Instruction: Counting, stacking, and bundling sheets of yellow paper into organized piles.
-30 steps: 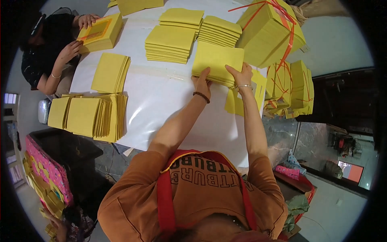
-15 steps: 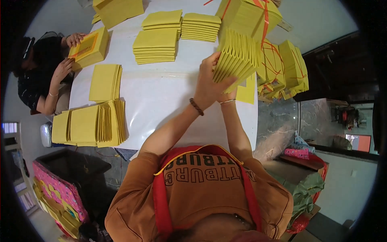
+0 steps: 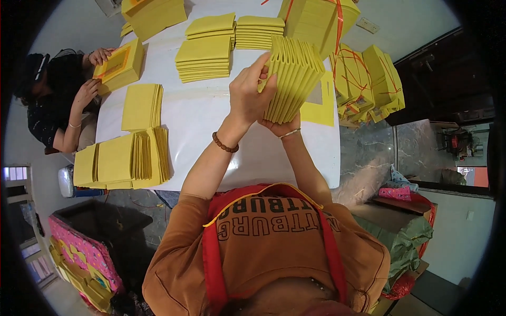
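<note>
We see little of our right hand (image 3: 282,126): the fanned stack of yellow sheets (image 3: 295,79) covers its fingers. Our chest hides the desk's (image 3: 211,116) near edge. The top edge cuts off the big tied yellow bundle (image 3: 321,18). Another person's face at the left stays hidden.

Head camera looks steeply down (close, fisheye) over white table (image 3: 221,121).

I'm looking at a small paper-goods workshop: a white table (image 3: 211,131) covered with yellow paper stacks (image 3: 204,57), bundles tied with red string (image 3: 369,79) at its far end, a co-worker (image 3: 58,105) sorting another stack (image 3: 118,66) beside it, pink cartons (image 3: 79,253) on the bare floor.
</note>
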Motion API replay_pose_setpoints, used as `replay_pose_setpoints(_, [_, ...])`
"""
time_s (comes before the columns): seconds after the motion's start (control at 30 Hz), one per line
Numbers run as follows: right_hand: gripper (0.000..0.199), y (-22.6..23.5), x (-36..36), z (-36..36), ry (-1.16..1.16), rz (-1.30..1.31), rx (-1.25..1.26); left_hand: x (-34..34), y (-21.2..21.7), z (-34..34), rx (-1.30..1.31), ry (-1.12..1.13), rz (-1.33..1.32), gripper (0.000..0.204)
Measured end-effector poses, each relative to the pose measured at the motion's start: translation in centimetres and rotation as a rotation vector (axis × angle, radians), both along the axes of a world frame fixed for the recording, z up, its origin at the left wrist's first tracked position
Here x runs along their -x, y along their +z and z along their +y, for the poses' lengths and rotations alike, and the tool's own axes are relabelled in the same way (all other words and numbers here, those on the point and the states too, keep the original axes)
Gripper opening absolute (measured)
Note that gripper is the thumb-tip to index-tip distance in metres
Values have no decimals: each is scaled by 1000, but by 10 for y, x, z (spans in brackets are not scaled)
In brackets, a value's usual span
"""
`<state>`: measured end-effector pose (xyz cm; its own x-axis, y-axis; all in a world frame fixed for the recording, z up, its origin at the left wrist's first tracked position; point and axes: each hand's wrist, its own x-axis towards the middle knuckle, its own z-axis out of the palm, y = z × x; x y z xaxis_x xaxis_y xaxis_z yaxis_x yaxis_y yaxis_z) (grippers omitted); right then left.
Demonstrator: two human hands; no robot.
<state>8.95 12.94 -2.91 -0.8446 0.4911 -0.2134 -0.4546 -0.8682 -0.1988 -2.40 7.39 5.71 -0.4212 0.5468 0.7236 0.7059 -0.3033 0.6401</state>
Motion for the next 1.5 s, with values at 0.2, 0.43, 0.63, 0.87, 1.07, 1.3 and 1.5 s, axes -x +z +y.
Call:
replay_pose_setpoints(0.2, [53,-8,2,-7,50,117,9,8,4,1,-43,73,99,34])
replay_pose_setpoints(0.43, [52,-8,5,-8,50,92,-19,9,6,-6,-20,76,93,28])
replay_pose_setpoints(0.63, [50,-5,6,-9,52,94,-2,7,7,-4,-55,122,146,28])
replay_pose_setpoints(0.87, [51,-6,5,-10,51,88,-9,7,3,-3,1,172,136,28])
replay_pose_setpoints(1.07, [52,-8,5,-11,48,134,-12,6,3,-5,-18,174,108,28])
replay_pose_setpoints(1.3, [51,-12,6,-9,70,214,3,4,4,-4,52,246,101,32])
replay_pose_setpoints(1.5, [52,-16,5,-9,58,157,18,4,5,-6,95,259,92,33])
